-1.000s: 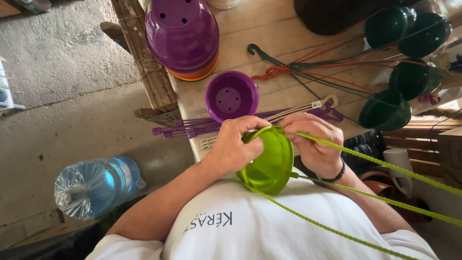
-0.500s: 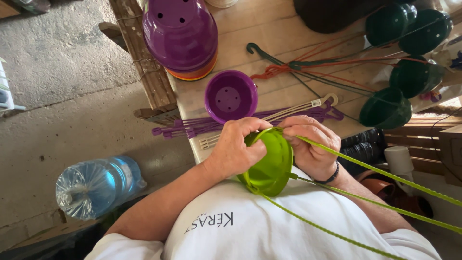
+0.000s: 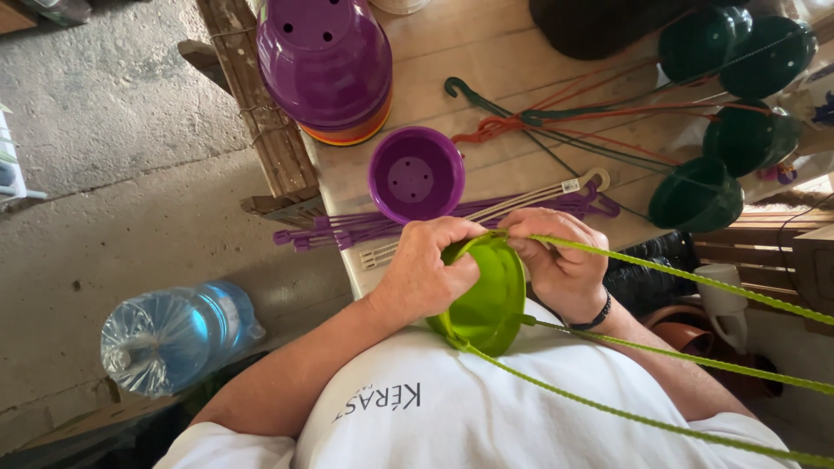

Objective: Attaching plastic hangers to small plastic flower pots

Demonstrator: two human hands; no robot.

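I hold a lime-green plastic pot (image 3: 488, 300) on its side against my chest. My left hand (image 3: 423, 271) grips its rim on the left. My right hand (image 3: 556, 260) pinches the top of the rim where a lime-green hanger strand (image 3: 686, 276) meets it. Two more green strands (image 3: 695, 360) run from the pot off to the right. Just beyond my hands an open purple pot (image 3: 415, 174) stands on the wooden table (image 3: 486, 61), beside purple hanger strips (image 3: 347, 230) and a white one (image 3: 521, 200).
A stack of upturned purple pots (image 3: 323, 61) stands at the table's far left. Dark green hanging pots (image 3: 721, 130) with red and green hangers (image 3: 556, 117) lie at the right. A large water bottle (image 3: 174, 334) lies on the concrete floor at left. Terracotta pots (image 3: 686, 334) sit lower right.
My hands and the green pot have barely shifted. The fingers of both hands have closed in nearer the top of the rim.
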